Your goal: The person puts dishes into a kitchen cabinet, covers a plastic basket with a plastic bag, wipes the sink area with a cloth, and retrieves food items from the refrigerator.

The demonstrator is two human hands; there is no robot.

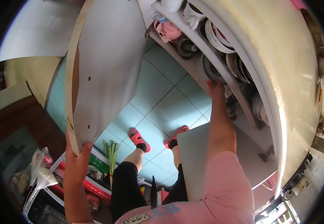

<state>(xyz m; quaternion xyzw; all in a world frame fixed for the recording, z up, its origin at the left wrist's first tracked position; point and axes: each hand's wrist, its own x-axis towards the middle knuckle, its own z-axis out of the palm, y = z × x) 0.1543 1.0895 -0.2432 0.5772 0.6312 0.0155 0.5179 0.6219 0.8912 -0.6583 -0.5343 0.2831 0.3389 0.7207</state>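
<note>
My left hand (78, 154) is closed around the lower edge of a grey-white cabinet door (106, 71), which stands swung out. My right arm reaches into the cabinet on the right. There, my right hand (216, 89) has its fingers curled at the rim of a bowl (208, 69) in a stack on the lower shelf; the fingertips are partly hidden. Beside that stack sit a dark metal pan-like item (187, 47) and a pink plastic container (168, 31).
White dishes (218, 39) and a mug (193, 15) stand on the upper shelf (203, 41). A second door panel (225, 160) juts out under my right arm. Green leeks (111, 155) and a rack with bags (44, 175) are at lower left. Tiled floor (162, 93) lies between.
</note>
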